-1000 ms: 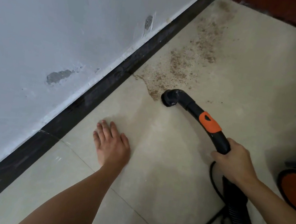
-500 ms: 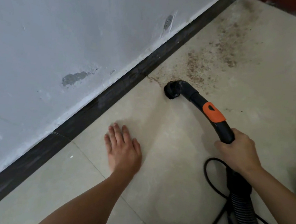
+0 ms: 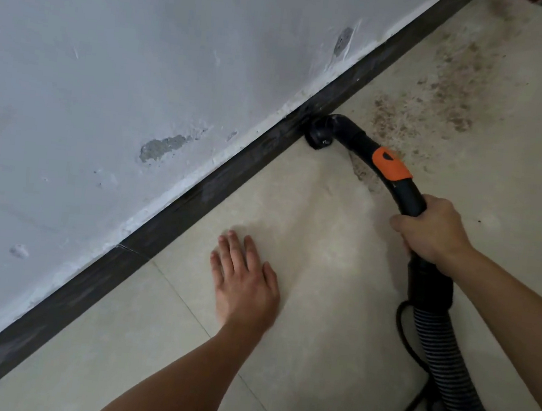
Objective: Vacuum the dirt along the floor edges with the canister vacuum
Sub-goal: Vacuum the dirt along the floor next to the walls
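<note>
Beige glossy tile floor (image 3: 333,329) is meeting a dark brown skirting strip (image 3: 175,210) that's running diagonally under a pale grey-white painted wall (image 3: 110,64), and the wall is showing a chipped grey patch (image 3: 162,148). Right hand (image 3: 434,231) is wrapping its fingers round the curved black plastic vacuum handle with the orange band (image 3: 390,169), so that grip is closed tight on it. The round black nozzle (image 3: 318,136) at the end of that handle is sitting down on the floor, right up against the skirting strip. The speckled brown dirt (image 3: 454,100) is lying scattered on the tile just beyond and to the right of the nozzle, spreading away along the edge toward the far corner, with a little of it showing under the handle's bend too. Left hand (image 3: 246,283) is resting flat on the tile, palm down, fingers straight and slightly spread, grip open and holding nothing, near the skirting and well apart from the nozzle. Black ribbed flexible hose (image 3: 446,367) is trailing back from under the right hand toward the bottom right, and a thin black cord (image 3: 400,332) is looping on the floor beside it.
</note>
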`<state>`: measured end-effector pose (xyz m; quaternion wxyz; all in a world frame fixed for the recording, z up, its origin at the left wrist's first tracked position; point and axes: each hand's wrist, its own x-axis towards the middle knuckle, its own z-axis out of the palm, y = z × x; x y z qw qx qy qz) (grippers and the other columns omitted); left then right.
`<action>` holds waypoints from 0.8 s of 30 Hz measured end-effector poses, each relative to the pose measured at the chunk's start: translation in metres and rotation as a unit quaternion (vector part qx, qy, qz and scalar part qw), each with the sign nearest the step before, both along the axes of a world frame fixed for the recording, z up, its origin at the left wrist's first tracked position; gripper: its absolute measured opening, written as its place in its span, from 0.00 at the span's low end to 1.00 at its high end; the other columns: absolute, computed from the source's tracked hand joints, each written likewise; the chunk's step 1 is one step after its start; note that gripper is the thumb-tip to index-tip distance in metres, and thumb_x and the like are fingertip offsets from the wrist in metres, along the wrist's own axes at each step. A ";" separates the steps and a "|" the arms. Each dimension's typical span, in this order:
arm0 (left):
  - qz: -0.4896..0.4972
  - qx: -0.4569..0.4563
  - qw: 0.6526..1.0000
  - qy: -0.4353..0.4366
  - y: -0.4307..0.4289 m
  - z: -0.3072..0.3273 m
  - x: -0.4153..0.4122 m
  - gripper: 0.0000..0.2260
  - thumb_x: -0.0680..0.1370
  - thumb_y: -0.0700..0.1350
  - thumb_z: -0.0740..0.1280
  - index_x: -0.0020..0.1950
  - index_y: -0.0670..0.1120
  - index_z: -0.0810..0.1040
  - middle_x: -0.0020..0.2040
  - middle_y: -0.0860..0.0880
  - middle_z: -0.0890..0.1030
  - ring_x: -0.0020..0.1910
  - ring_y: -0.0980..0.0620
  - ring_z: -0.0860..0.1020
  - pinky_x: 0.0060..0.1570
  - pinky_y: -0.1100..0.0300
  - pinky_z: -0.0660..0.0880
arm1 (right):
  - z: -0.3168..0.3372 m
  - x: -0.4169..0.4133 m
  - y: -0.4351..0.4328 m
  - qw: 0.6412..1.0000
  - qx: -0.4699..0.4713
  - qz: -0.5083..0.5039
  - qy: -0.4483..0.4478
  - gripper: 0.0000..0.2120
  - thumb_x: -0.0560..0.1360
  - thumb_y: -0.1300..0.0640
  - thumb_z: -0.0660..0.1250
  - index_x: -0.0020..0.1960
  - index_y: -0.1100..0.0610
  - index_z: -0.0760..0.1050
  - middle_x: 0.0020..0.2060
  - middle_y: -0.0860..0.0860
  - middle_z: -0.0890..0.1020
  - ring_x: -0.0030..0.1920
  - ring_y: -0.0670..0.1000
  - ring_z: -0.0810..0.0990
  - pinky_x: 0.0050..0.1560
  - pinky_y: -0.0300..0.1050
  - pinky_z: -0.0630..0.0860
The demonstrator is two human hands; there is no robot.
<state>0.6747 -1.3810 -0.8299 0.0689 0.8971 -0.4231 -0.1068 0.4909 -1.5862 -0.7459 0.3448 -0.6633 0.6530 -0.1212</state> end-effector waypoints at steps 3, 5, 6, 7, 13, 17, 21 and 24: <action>0.004 -0.003 1.000 -0.007 0.000 -0.001 0.000 0.28 0.81 0.53 0.46 0.79 0.42 0.50 0.79 0.39 0.43 0.78 0.42 0.39 0.75 0.47 0.37 | 0.001 -0.001 0.013 0.999 0.008 0.032 0.001 0.07 0.67 0.60 0.71 0.41 0.55 0.74 0.32 0.58 0.81 0.29 0.57 0.79 0.32 0.44 0.75; 0.004 -0.003 1.000 -0.003 0.000 0.000 0.001 0.28 0.81 0.53 0.48 0.79 0.41 0.52 0.79 0.39 0.45 0.78 0.42 0.41 0.75 0.46 0.38 | 0.002 -0.004 0.022 0.998 0.016 0.059 0.011 0.07 0.67 0.60 0.72 0.41 0.54 0.74 0.31 0.58 0.80 0.28 0.56 0.79 0.30 0.42 0.72; 0.003 -0.001 1.000 -0.002 0.000 0.000 0.001 0.28 0.81 0.52 0.48 0.78 0.41 0.52 0.79 0.39 0.45 0.78 0.41 0.42 0.75 0.46 0.38 | 0.004 -0.008 0.025 0.997 0.018 0.068 0.017 0.07 0.67 0.60 0.72 0.42 0.54 0.74 0.31 0.57 0.80 0.28 0.56 0.78 0.30 0.42 0.72; 0.002 0.003 1.000 -0.004 0.001 0.000 0.001 0.28 0.81 0.53 0.48 0.79 0.41 0.51 0.79 0.39 0.45 0.78 0.42 0.41 0.75 0.46 0.38 | 0.006 -0.013 0.028 0.997 0.019 0.069 0.024 0.07 0.67 0.60 0.72 0.42 0.55 0.74 0.31 0.57 0.80 0.28 0.56 0.78 0.30 0.41 0.71; -0.002 0.007 1.000 -0.001 0.001 0.002 0.002 0.28 0.81 0.54 0.45 0.79 0.42 0.47 0.79 0.39 0.42 0.78 0.43 0.39 0.75 0.47 0.38 | 0.021 -0.072 0.060 0.998 0.009 0.028 0.054 0.08 0.68 0.61 0.73 0.41 0.54 0.74 0.31 0.56 0.79 0.28 0.56 0.78 0.29 0.42 0.71; 0.003 0.012 1.000 0.001 0.001 0.003 0.002 0.28 0.81 0.54 0.45 0.79 0.42 0.48 0.79 0.39 0.42 0.78 0.43 0.40 0.76 0.46 0.39 | 0.021 -0.109 0.113 0.997 0.018 0.028 0.063 0.10 0.67 0.62 0.73 0.37 0.53 0.72 0.28 0.53 0.78 0.26 0.52 0.76 0.25 0.42 0.69; -0.002 0.007 1.000 0.010 0.002 0.008 0.001 0.28 0.81 0.53 0.46 0.79 0.42 0.49 0.79 0.40 0.43 0.78 0.43 0.41 0.76 0.46 0.40 | 0.014 -0.154 0.153 0.998 0.014 -0.044 0.052 0.10 0.66 0.64 0.74 0.35 0.55 0.74 0.25 0.52 0.78 0.27 0.51 0.77 0.28 0.46 0.72; -0.013 0.003 1.000 0.010 0.005 0.009 0.001 0.28 0.82 0.53 0.46 0.79 0.42 0.49 0.79 0.40 0.43 0.78 0.43 0.41 0.76 0.46 0.40 | 0.014 -0.197 0.168 0.992 0.012 -0.114 0.048 0.09 0.66 0.62 0.76 0.36 0.56 0.76 0.23 0.51 0.78 0.25 0.48 0.76 0.26 0.45 0.71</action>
